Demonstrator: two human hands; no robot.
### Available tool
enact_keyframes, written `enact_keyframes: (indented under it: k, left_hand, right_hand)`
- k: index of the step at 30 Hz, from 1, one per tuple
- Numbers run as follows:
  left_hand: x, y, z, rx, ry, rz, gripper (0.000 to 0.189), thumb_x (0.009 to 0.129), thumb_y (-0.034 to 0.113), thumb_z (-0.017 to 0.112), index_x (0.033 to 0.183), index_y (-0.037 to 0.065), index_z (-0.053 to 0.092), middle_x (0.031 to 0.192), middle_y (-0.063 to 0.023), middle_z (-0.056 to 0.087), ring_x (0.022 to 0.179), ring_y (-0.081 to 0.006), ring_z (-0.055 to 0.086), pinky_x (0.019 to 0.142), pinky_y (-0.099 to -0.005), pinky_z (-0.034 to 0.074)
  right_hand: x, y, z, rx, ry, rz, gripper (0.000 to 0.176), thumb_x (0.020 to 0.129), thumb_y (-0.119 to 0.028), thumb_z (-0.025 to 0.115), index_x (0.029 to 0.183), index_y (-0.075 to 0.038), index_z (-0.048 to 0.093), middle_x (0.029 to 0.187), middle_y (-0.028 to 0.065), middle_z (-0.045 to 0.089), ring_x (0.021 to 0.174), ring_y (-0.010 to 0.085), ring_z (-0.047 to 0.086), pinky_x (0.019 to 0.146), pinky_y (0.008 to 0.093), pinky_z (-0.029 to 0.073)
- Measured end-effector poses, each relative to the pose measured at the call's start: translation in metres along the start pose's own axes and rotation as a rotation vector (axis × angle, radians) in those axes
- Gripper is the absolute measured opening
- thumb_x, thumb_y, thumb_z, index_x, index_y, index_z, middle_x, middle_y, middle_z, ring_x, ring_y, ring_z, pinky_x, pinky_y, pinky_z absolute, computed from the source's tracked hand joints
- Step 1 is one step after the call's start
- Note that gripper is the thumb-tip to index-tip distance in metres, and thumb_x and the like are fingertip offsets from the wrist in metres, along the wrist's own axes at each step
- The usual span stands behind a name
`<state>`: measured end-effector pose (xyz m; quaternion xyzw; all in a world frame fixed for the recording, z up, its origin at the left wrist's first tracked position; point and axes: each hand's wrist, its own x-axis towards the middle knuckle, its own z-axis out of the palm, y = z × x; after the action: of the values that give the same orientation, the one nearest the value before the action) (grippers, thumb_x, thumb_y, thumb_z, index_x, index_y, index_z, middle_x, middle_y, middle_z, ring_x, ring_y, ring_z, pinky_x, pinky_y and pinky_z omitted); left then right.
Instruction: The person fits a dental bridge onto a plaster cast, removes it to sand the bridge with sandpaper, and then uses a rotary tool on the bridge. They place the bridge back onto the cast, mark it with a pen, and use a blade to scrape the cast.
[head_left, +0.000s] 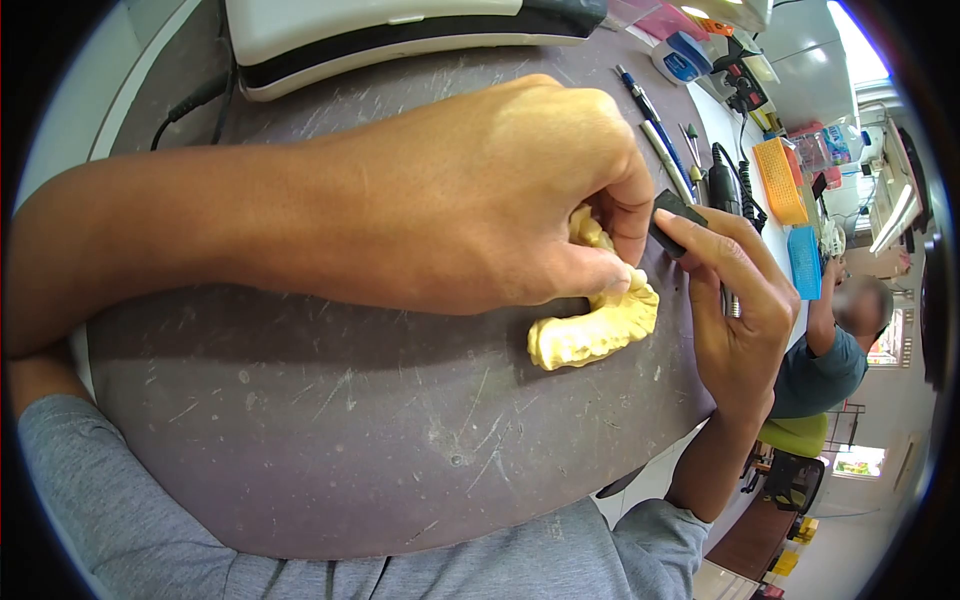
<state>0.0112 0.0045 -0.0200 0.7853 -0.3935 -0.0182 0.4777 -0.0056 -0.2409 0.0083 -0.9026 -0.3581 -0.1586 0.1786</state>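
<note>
A yellow, horseshoe-shaped dental cast [595,333] is over the grey work surface, with tooth shapes along its curve. My left hand [510,200] reaches in from the left and pinches the cast between thumb and fingers, covering part of its far arm. On the right, my right hand [745,300] grips a small dark block [675,222] between thumb and fingers. The block is close beside the fingertips of my left hand; whether it touches the cast cannot be made out.
A white and black machine [400,35] stands at the back. Behind my right hand lie a pen [645,100] and a black handpiece [722,185] with a coiled cord. Further right are a jar [683,58], an orange basket [780,180], a blue basket [803,262] and another person [825,370].
</note>
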Motion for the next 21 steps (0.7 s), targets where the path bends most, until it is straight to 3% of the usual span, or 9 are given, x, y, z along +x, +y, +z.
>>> enact_keyframes:
  k: [4,7,9,10,11,13,14,17,21]
  left_hand:
    - [0.002,0.004,-0.002,-0.03,-0.057,-0.058,0.019,0.085,0.016,0.072,0.088,-0.002,0.068,0.082,-0.0093,0.065,0.077,-0.0171,0.06,0.073,-0.0292,0.048]
    - [0.006,0.003,-0.001,-0.012,-0.029,0.042,0.02,0.088,0.018,0.07,0.092,-0.002,0.068,0.087,-0.0082,0.066,0.082,-0.0152,0.059,0.077,-0.0284,0.047]
    - [0.006,0.004,-0.002,-0.064,-0.044,0.024,0.021,0.091,0.019,0.068,0.095,-0.001,0.067,0.09,-0.0074,0.066,0.084,-0.0138,0.059,0.078,-0.0285,0.047]
    - [0.006,0.005,-0.003,-0.126,-0.055,-0.003,0.021,0.093,0.02,0.066,0.098,-0.001,0.067,0.092,-0.0065,0.066,0.087,-0.0123,0.058,0.08,-0.0285,0.047]
    - [0.005,0.006,-0.003,-0.113,-0.059,0.003,0.021,0.093,0.02,0.066,0.098,-0.001,0.067,0.092,-0.0065,0.066,0.087,-0.0123,0.058,0.08,-0.0285,0.047]
    - [0.006,0.006,-0.004,-0.152,-0.069,-0.01,0.023,0.098,0.022,0.061,0.103,0.0,0.065,0.095,-0.0057,0.065,0.089,-0.0108,0.057,0.08,-0.0283,0.047]
    - [0.006,0.005,-0.004,-0.196,-0.078,0.015,0.025,0.101,0.023,0.056,0.106,-0.001,0.062,0.096,-0.0047,0.062,0.089,-0.0093,0.055,0.079,-0.0261,0.047]
    - [0.006,0.005,-0.001,-0.372,-0.003,-0.072,0.025,0.104,0.023,0.05,0.108,-0.001,0.058,0.095,-0.0035,0.058,0.086,-0.0078,0.053,0.078,-0.0235,0.046]
    - [0.005,0.004,-0.001,-0.205,0.167,0.025,0.033,0.108,0.027,0.037,0.109,0.0,0.057,0.084,0.0008,0.046,0.072,-0.0049,0.039,0.066,-0.0202,0.038]
  right_hand:
    - [-0.005,0.005,-0.001,-0.028,0.112,-0.005,0.032,0.084,0.01,0.061,0.112,-0.003,0.072,0.097,0.0152,0.068,0.076,0.0178,0.067,0.069,0.0274,0.053]
    - [-0.012,0.017,-0.01,0.055,0.195,0.069,0.028,0.087,0.004,0.064,0.113,-0.003,0.071,0.093,0.0126,0.069,0.073,0.0148,0.065,0.066,0.0253,0.052]
    - [-0.017,0.024,-0.02,-0.038,0.254,0.236,0.018,0.089,-0.004,0.068,0.107,-0.002,0.071,0.084,0.0085,0.066,0.067,0.0119,0.061,0.06,0.0232,0.048]
    - [-0.018,0.03,-0.024,-0.198,0.279,0.258,0.023,0.088,-0.023,0.074,0.093,-0.001,0.069,0.076,0.0062,0.062,0.061,0.0112,0.055,0.052,0.0255,0.041]
    - [-0.02,0.035,-0.029,-0.199,0.295,0.257,0.023,0.088,-0.023,0.074,0.093,-0.001,0.069,0.076,0.0062,0.062,0.061,0.0112,0.055,0.052,0.0255,0.041]
    - [-0.023,0.042,-0.037,-0.524,0.055,0.482,0.041,0.086,-0.042,0.074,0.083,-0.002,0.063,0.072,0.0061,0.059,0.058,0.0117,0.049,0.049,0.0301,0.036]
    - [-0.022,0.044,-0.037,-0.524,0.015,0.577,0.055,0.083,-0.054,0.073,0.073,-0.002,0.058,0.063,0.0063,0.055,0.055,0.0126,0.045,0.048,0.0333,0.033]
    - [-0.025,0.056,-0.037,-0.228,-0.101,0.663,0.058,0.083,-0.053,0.074,0.066,0.0,0.056,0.055,0.0052,0.05,0.05,0.0127,0.042,0.047,0.0335,0.031]
    - [-0.022,0.063,-0.035,-0.122,-0.157,0.634,0.051,0.088,-0.041,0.072,0.063,0.001,0.057,0.051,0.0018,0.045,0.05,0.01,0.038,0.047,0.0322,0.028]
